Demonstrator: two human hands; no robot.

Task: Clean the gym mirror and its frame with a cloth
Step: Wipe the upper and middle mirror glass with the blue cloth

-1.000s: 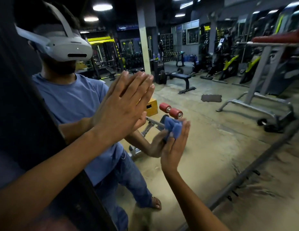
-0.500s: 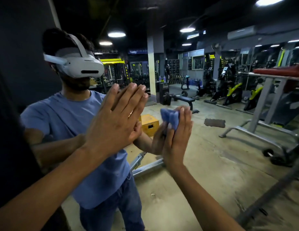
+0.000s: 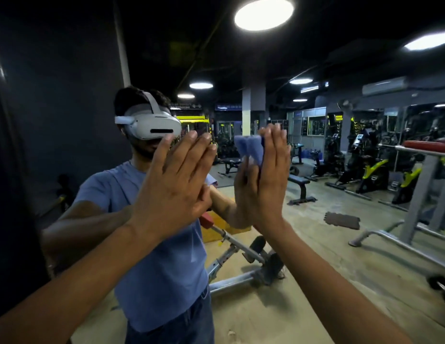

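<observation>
1. Two hands are up against the mirror point(image 3: 340, 244): the left hand point(image 3: 171, 192) lies flat on the glass at about 9 o'clock of the right hand point(image 3: 263, 184), holding nothing, fingers straight and close together.
2. The right hand presses a folded blue cloth point(image 3: 251, 147) to the glass with straight fingers; the cloth sits under the fingertips and sticks out toward 11 o'clock of that hand. Whether the thumb pinches it cannot be told, since the hand hides it.
3. The step in hand appears to be wiping the pane at roughly head height. To do it well, the cloth should stay flat under the whole finger pad, not bunched at the tips, so that the pressure spreads evenly and leaves no streaks.
4. Strokes are best overlapped, running in one direction before turning, so no strip of glass is missed.
5. The bare left palm on the glass will likely leave prints; it would be better placed on the frame or passed over with the cloth afterwards.
6. Both forearms reach up and forward from the lower corners of the view, wrists bent back, palms facing the glass.
7. The dark band at 9 o'clock of the view may be the frame point(image 3: 7, 194); it appears not yet reached by the cloth.
8. The reflection shows a person in a blue shirt wearing a white headset point(image 3: 151, 125), with gym machines behind.
</observation>
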